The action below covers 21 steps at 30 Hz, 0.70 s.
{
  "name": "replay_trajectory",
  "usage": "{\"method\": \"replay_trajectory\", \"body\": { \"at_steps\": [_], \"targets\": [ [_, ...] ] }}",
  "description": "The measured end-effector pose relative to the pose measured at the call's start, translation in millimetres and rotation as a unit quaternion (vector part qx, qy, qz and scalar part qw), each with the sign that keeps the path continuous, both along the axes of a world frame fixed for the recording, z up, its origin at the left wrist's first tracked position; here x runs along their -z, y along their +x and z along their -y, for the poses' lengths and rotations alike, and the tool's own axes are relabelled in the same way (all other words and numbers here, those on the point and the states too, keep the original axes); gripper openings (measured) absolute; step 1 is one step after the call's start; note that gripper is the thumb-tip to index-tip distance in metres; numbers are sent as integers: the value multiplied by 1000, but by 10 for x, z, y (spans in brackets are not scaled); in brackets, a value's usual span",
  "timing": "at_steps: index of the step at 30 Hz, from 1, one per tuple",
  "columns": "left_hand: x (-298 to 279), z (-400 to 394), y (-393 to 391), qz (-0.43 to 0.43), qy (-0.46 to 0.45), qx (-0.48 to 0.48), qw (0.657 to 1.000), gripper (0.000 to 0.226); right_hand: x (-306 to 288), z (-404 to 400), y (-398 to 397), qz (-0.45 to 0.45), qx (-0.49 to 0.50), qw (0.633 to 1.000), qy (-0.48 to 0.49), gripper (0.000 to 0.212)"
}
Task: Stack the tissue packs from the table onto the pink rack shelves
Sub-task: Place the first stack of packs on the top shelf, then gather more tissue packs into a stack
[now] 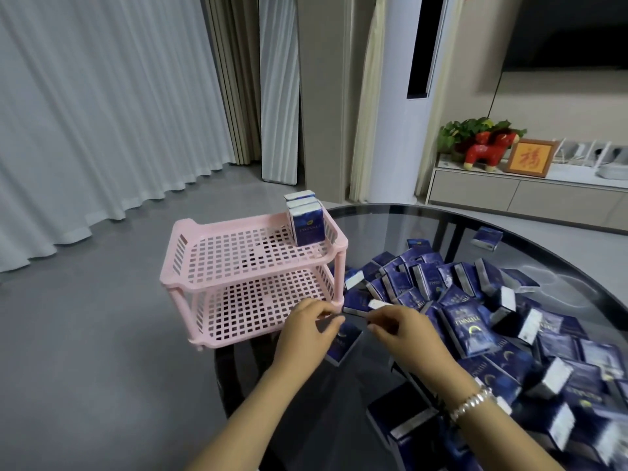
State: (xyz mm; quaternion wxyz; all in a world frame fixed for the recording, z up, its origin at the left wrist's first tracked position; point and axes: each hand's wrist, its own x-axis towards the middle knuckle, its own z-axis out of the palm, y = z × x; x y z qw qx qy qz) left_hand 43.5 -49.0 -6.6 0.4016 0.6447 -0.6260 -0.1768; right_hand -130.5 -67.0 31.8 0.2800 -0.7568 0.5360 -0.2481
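Head view. One pink rack (pixel 238 266) with two perforated shelves stands at the left edge of a round dark glass counter (pixel 373 215), partly overhanging it. The upper shelf (pixel 238 253) carries a row of upright tissue packs (pixel 307 224) in its far right corner; three can be counted, the front one showing its blue face, and any further ones behind are hidden. The lower shelf (pixel 258 307) holds no packs that can be seen.

The loose pile of blue packs (pixel 475 317) covers the right half of the counter, lying flat, tilted and overlapping; the number is well over twenty and cannot be counted exactly. One stray pack (pixel 487 237) lies apart from the pile toward the far rim.

Two bare hands are in view. The left hand (pixel 306 331) is at the front right post of the rack, fingers (pixel 319 311) curled, just above one flat pack (pixel 345 343) on the counter; whether it touches rack or pack cannot be told. The right hand (pixel 404 329), wearing one beaded bracelet (pixel 470 402) at the wrist, pinches the near end of one pack (pixel 360 307) between thumb and fingers (pixel 379 319), at the near left edge of the pile, just beside the rack's post.
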Motion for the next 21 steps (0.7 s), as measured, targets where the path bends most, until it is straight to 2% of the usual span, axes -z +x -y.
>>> {"method": "replay_trajectory", "body": {
  "at_steps": [4, 8, 10, 13, 14, 16, 18, 21],
  "targets": [
    [189, 19, -69, 23, 138, -58, 988, 50, 64, -79, -191, -76, -9, 997, -33, 28],
    [270, 38, -158, 46, 175, -62, 982, 65, 109, -115, -385, -97, 30, 992, -82, 30],
    [279, 36, -199, 34, 196, -52, 979, 62, 109, -134, -485, -108, 41, 990, -86, 31],
    [262, -8, -282, 24, 200, -42, 979, 34, 110, -152, -612, -111, 49, 990, -76, 34],
    [251, -25, -311, 5, 190, -44, 981, 27, 119, -151, -636, -110, 49, 990, -75, 35],
    [239, -32, -358, -86, 169, -51, 981, 22, 148, -138, -643, -103, 53, 990, -76, 37],
    [220, -28, -387, -193, 151, -62, 967, 26, 177, -104, -586, -81, 59, 991, -83, 41],
    [196, -30, -419, -273, 131, -82, 950, 37, 191, 15, -433, -51, 65, 992, -100, 45]
  ]
}}
